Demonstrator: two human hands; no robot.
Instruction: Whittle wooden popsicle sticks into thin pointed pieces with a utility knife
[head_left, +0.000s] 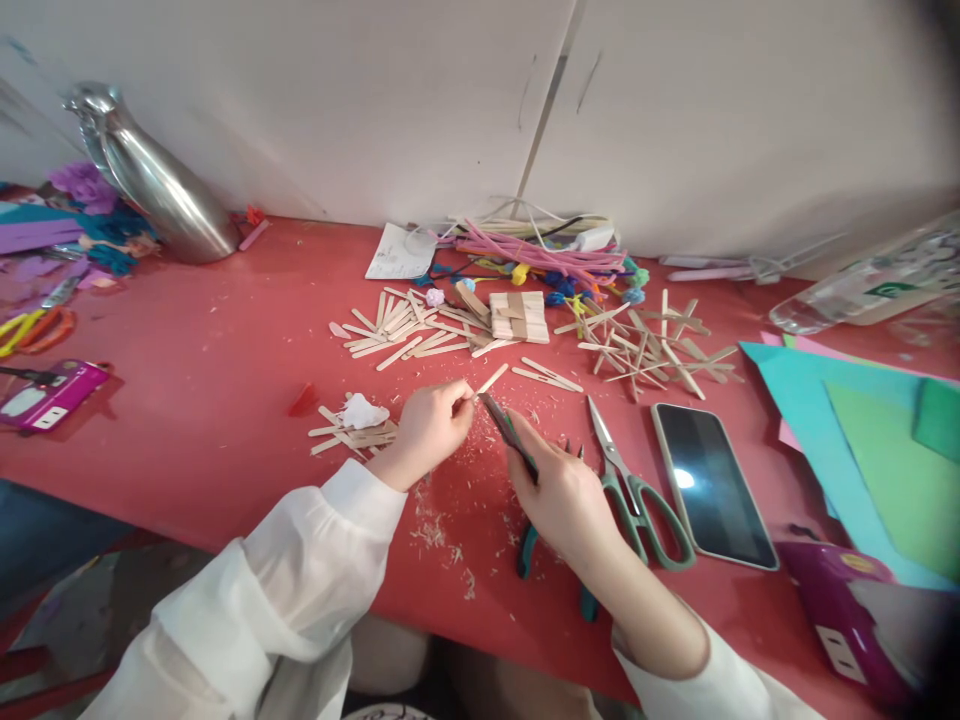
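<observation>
Stick (494, 377) up front, shavings (435, 532) below on the red table (255, 340).
Left hand (439, 425) has fingertips pinched on its end, right hand (566, 495) clamped round a dark tool (507, 430) beside it; slip that close, nicked fingertips.

From center, a smooth red tabletop (255, 310) opens toward ten o'clock. Loose pale wooden sticks (394, 318) block eleven, a crisscrossed wooden stick heap (660, 348) two; green-handled steel scissors (613, 455) and a black-screened rectangular phone (716, 485) obstruct four.
</observation>
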